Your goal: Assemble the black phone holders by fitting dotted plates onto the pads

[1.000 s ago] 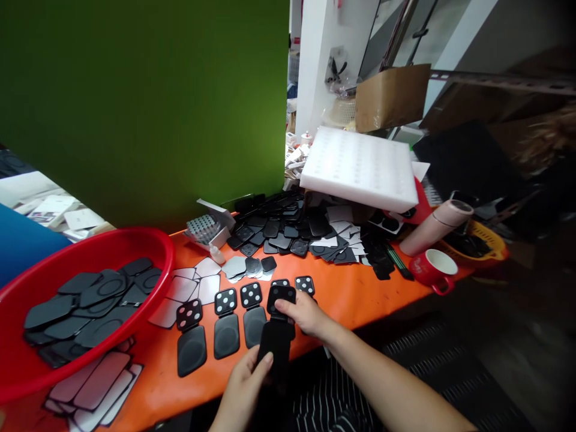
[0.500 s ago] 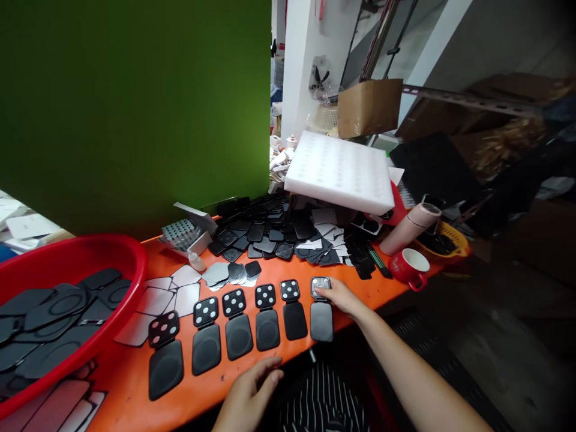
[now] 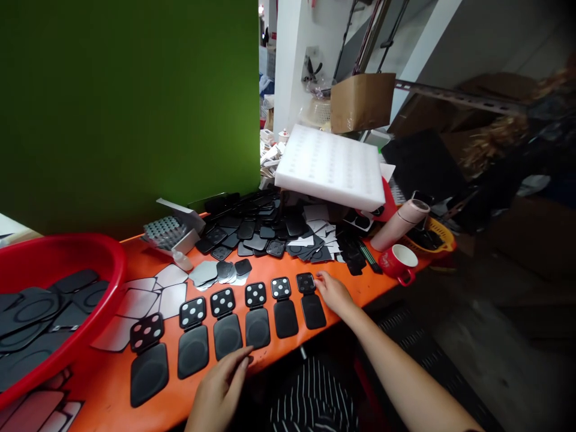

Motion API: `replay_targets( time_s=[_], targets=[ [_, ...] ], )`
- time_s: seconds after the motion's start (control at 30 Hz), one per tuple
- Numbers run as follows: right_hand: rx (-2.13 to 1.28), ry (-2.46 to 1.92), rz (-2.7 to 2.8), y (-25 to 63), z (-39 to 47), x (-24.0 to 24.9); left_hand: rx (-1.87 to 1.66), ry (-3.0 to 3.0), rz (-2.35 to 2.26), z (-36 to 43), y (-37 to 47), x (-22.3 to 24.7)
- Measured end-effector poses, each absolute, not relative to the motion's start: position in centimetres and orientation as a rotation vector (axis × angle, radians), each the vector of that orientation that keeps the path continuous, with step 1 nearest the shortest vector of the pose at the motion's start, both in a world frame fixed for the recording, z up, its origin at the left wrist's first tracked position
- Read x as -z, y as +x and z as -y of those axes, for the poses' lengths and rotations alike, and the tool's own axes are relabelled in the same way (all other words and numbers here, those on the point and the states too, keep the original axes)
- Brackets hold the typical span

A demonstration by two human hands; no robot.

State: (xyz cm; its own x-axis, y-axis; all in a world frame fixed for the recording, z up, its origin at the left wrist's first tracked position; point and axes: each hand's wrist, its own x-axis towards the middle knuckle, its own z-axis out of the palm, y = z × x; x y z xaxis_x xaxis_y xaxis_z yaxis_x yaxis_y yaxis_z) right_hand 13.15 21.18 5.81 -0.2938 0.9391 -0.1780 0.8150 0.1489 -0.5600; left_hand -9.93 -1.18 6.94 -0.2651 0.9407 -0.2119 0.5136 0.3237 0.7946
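Observation:
Several black hinged pads lie unfolded in a row on the orange table (image 3: 265, 366). Most small upper squares carry pale dots, as on the square (image 3: 255, 294) in the middle. At the right end, the last pad (image 3: 314, 311) shows no clear pale dots on its upper square. My right hand (image 3: 332, 293) rests beside that square, its fingertips near the right edge; whether they pinch anything is too small to tell. My left hand (image 3: 225, 378) has thumb and fingers apart and holds nothing, its fingertips near the lower edge of a middle pad (image 3: 258, 328).
A red basin (image 3: 117, 264) of dark pads stands at the left. Behind the row are silvery sheets (image 3: 204, 273), a pile of black parts (image 3: 256, 242) and a white foam block (image 3: 330, 165). A red mug (image 3: 398, 263) and pink bottle (image 3: 400, 225) stand right.
My right hand has moved off the rightmost upper square to its right side. My left hand has shifted left and up toward the middle pads. The view has turned slightly.

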Motion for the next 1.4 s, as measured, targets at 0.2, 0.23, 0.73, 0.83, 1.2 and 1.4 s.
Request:
replay_targets(
  time_s=[0.2, 0.23, 0.73, 0.83, 1.2, 1.4],
  targets=[
    [-0.758, -1.6, 2.274, 11.9, -19.6, -7.0, -0.92, 1.645, -2.169, 0.9, -11.9, -5.5],
    [-0.74, -1.548, 2.33, 11.0, -19.6, -7.3, -0.931, 1.704, -2.224, 1.1, -12.2, -5.0],
    [-0.443, -1.196, 2.689, -1.6, -25.7, -8.6, -0.91, 1.983, -2.464, 2.4, -13.4, -1.7],
    [-0.539, -1.052, 2.765, 0.1, -23.4, -10.0, -1.075, 1.818, -2.48, 1.9, -13.3, -3.7],
    [-1.388, -0.698, 2.652, 3.5, -15.3, -13.8, -1.151, 0.997, -1.885, -1.9, -12.4, -13.9],
    [-1.509, -0.925, 2.468, 2.8, -14.2, -12.4, -1.175, 0.926, -2.061, -1.4, -11.6, -14.0]
  ],
)
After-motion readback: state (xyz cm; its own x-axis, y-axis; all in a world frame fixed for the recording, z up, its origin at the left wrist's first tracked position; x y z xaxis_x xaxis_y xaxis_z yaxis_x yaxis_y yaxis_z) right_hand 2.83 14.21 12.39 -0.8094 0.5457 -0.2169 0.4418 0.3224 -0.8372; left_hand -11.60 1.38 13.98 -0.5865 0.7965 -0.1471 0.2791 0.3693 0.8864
